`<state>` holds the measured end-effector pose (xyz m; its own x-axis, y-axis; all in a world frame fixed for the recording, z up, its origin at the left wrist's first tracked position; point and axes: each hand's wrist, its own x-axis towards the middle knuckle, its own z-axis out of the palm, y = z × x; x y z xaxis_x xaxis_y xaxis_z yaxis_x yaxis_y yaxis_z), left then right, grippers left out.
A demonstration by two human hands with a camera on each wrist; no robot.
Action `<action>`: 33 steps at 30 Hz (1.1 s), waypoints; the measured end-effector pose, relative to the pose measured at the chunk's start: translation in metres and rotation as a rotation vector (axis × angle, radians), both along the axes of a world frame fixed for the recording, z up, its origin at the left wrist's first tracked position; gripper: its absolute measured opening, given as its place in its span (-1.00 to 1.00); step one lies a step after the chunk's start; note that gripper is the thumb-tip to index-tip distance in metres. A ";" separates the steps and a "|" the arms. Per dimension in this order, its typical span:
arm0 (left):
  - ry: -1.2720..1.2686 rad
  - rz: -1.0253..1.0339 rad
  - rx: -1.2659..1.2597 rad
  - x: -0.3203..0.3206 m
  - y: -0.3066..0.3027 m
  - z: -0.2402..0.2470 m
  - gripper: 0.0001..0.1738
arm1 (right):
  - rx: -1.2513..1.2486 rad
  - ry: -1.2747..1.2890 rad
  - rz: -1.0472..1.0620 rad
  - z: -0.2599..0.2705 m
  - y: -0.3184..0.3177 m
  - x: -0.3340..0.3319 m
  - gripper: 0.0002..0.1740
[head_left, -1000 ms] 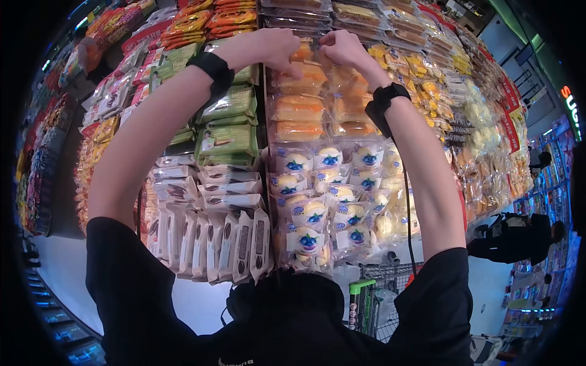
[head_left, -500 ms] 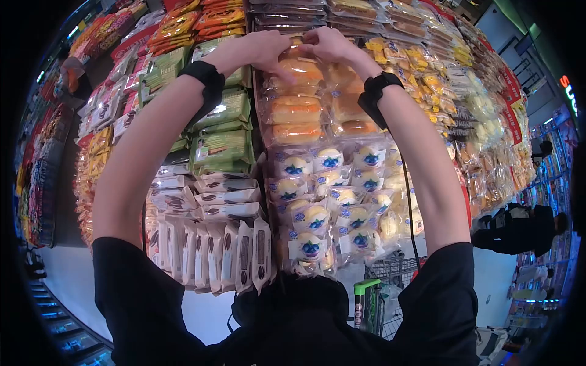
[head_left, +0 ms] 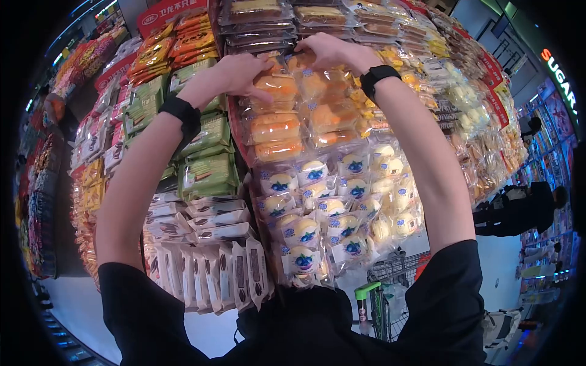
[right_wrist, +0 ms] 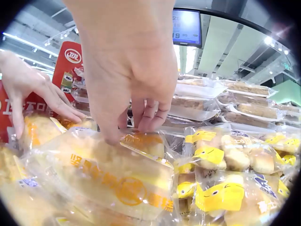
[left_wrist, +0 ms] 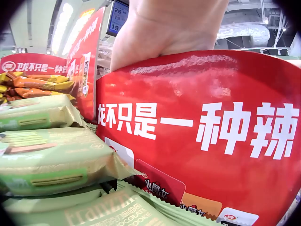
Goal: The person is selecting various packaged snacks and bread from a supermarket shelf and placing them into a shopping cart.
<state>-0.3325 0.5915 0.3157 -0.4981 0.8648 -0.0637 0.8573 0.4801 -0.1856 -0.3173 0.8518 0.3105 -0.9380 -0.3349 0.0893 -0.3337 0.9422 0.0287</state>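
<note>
Several packs of bread in clear wrappers stand in a column under both hands. My left hand [head_left: 235, 76] rests over a bread pack [head_left: 276, 88] beside the red divider, thumb spread at its near side and fingers laid out fairly straight. In the right wrist view, that left hand [right_wrist: 35, 89] touches the tops of the packs. My right hand [right_wrist: 131, 80] bends down behind the large front bread pack [right_wrist: 103, 174], its thumb and curled fingers pinching an orange-topped bread pack [right_wrist: 146, 141]. Its fingertips are partly hidden in the head view.
A red printed divider [left_wrist: 197, 122] stands between the bread and green cookie packs [left_wrist: 51, 160]. Blueberry-label cakes [head_left: 303, 259] lie nearer me, yellow-label buns [right_wrist: 221, 193] to the right. A shopping cart [head_left: 369, 290] stands by my right side.
The view has shifted so the shelf sits lower and further left. Both hands stay at the back bread packs; they have moved apart, and the left thumb has spread over a pack.
</note>
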 end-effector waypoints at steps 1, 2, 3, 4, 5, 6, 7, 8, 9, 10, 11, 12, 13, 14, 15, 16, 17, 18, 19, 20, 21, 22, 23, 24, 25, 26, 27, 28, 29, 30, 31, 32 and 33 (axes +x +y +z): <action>-0.005 0.014 -0.002 0.000 0.000 -0.001 0.19 | 0.029 0.007 -0.021 -0.004 -0.003 -0.001 -0.31; -0.001 -0.001 0.015 0.000 -0.001 -0.001 0.19 | 0.058 0.014 -0.042 -0.006 -0.006 -0.001 -0.34; 0.001 -0.016 0.032 -0.001 -0.003 -0.002 0.18 | 0.088 0.020 -0.069 -0.006 -0.011 0.002 -0.43; 0.002 -0.031 0.049 -0.002 -0.005 -0.004 0.18 | 0.094 0.023 -0.065 -0.005 -0.014 0.005 -0.42; 0.019 -0.052 0.055 -0.003 -0.006 -0.005 0.18 | 0.103 0.025 -0.059 -0.003 -0.016 0.008 -0.41; 0.016 -0.055 0.058 -0.003 -0.007 -0.004 0.18 | 0.112 0.025 -0.051 -0.002 -0.017 0.007 -0.39; 0.009 -0.056 0.060 -0.002 -0.007 -0.003 0.18 | 0.098 0.032 -0.051 0.000 -0.016 0.006 -0.38; 0.000 -0.056 0.063 -0.002 -0.008 -0.003 0.18 | 0.084 0.037 -0.050 0.002 -0.013 0.007 -0.37; 0.001 -0.057 0.060 -0.002 -0.008 -0.003 0.18 | 0.070 0.041 -0.049 0.005 -0.011 0.010 -0.35; 0.000 -0.058 0.056 -0.002 -0.008 -0.003 0.18 | 0.055 0.043 -0.048 0.008 -0.009 0.013 -0.34; -0.001 -0.059 0.053 -0.001 -0.008 -0.003 0.18 | 0.032 0.032 -0.062 0.012 -0.005 0.017 -0.29; 0.003 -0.047 0.036 0.001 -0.007 -0.002 0.18 | 0.022 0.038 -0.056 0.010 -0.002 0.017 -0.29; 0.009 -0.036 0.018 0.002 -0.005 0.001 0.18 | 0.010 0.044 -0.050 0.009 0.001 0.016 -0.29; 0.014 -0.025 -0.001 0.004 -0.004 0.002 0.17 | -0.001 0.051 -0.045 0.008 0.002 0.014 -0.29; 0.040 -0.036 0.040 0.001 -0.004 -0.002 0.15 | -0.015 0.044 -0.046 0.004 0.005 0.011 -0.27; 0.064 -0.047 0.082 -0.001 -0.004 -0.008 0.13 | -0.012 0.051 -0.028 0.000 0.006 0.007 -0.27; 0.089 -0.058 0.123 -0.004 -0.004 -0.012 0.11 | -0.009 0.058 -0.011 -0.006 0.007 0.002 -0.27; 0.044 -0.010 0.094 0.000 -0.002 -0.008 0.12 | -0.006 0.067 0.006 -0.008 0.005 0.001 -0.26; -0.001 0.038 0.064 0.002 0.001 -0.003 0.12 | -0.001 0.050 -0.003 -0.010 0.002 -0.001 -0.26; -0.047 0.085 0.035 0.006 0.003 0.001 0.13 | 0.004 0.032 -0.014 -0.012 -0.001 -0.002 -0.26; -0.042 0.081 0.036 0.006 0.003 0.000 0.11 | 0.011 0.015 -0.026 -0.014 0.000 -0.002 -0.27; -0.035 0.077 0.040 0.005 0.003 0.000 0.09 | -0.001 0.028 0.005 -0.014 0.003 -0.001 -0.28; -0.028 0.072 0.045 0.005 0.004 -0.001 0.07 | -0.012 0.041 0.036 -0.014 0.005 0.000 -0.30; -0.021 0.079 0.029 0.006 0.005 0.001 0.06 | -0.023 0.054 0.070 -0.012 0.004 0.004 -0.31; -0.019 0.088 0.011 0.007 0.005 0.003 0.04 | -0.075 0.077 0.076 -0.009 0.004 0.007 -0.32; -0.018 0.101 -0.005 0.007 0.004 0.003 0.03 | -0.127 0.099 0.085 -0.003 0.007 0.011 -0.33; -0.003 0.053 0.041 0.003 0.002 -0.003 0.02 | -0.177 0.119 0.096 0.008 0.005 0.018 -0.34; 0.014 0.006 0.089 -0.004 0.001 -0.009 0.02 | -0.236 0.051 0.033 0.023 0.000 0.029 -0.32; 0.035 -0.038 0.138 -0.009 -0.002 -0.013 0.02 | -0.199 0.030 0.040 0.039 -0.009 0.047 -0.31; 0.039 -0.044 0.153 -0.009 -0.003 -0.014 0.01 | -0.162 0.011 0.046 0.048 -0.014 0.061 -0.30; 0.044 -0.050 0.167 -0.009 -0.003 -0.015 0.01 | -0.131 -0.040 0.067 0.046 -0.010 0.064 -0.29; 0.049 -0.058 0.177 -0.008 -0.003 -0.014 0.01 | -0.103 -0.091 0.086 0.041 -0.007 0.069 -0.28; 0.034 -0.026 0.135 -0.006 -0.002 -0.012 0.00 | -0.076 -0.141 0.103 0.035 -0.004 0.071 -0.27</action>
<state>-0.3382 0.5895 0.3040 -0.4754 0.8770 0.0707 0.8642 0.4805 -0.1496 -0.2465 0.8482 0.3453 -0.9040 -0.4273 -0.0123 -0.4243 0.9005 -0.0955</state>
